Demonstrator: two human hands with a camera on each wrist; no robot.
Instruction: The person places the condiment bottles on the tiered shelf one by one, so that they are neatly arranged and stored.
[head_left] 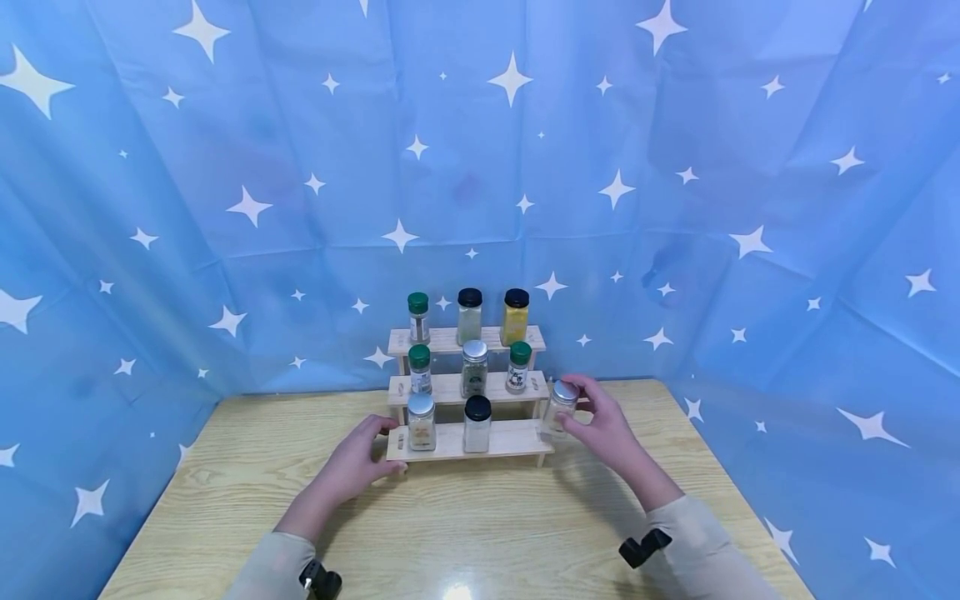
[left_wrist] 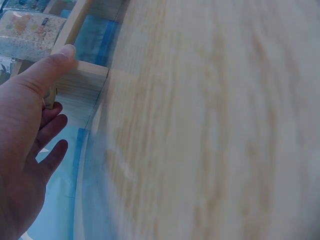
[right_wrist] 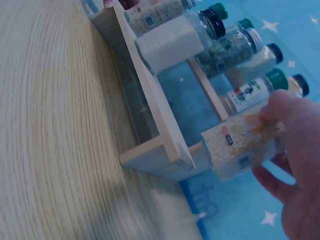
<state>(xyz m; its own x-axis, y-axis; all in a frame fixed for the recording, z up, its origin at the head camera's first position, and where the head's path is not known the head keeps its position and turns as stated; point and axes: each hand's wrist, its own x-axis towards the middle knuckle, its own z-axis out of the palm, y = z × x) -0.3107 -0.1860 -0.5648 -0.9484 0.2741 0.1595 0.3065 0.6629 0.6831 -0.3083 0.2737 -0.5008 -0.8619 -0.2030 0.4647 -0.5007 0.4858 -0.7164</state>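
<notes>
A three-step wooden spice rack carries several jars. My left hand grips the left end of its lowest step, the thumb on the front edge and the fingers curled behind. At the opposite end, my right hand holds a silver-lidded spice jar with pale flaky contents. This jar is slightly tilted beside the right end of the lowest step; its label faces the right wrist view. On the lowest step stand another silver-lidded jar and a black-lidded jar of white contents.
On the middle step stand two green-lidded jars, one of them at right, around a silver-lidded jar. The top step bears a green-lidded jar, a black-lidded jar and a yellow-filled jar. A starry blue curtain hangs behind the wooden table.
</notes>
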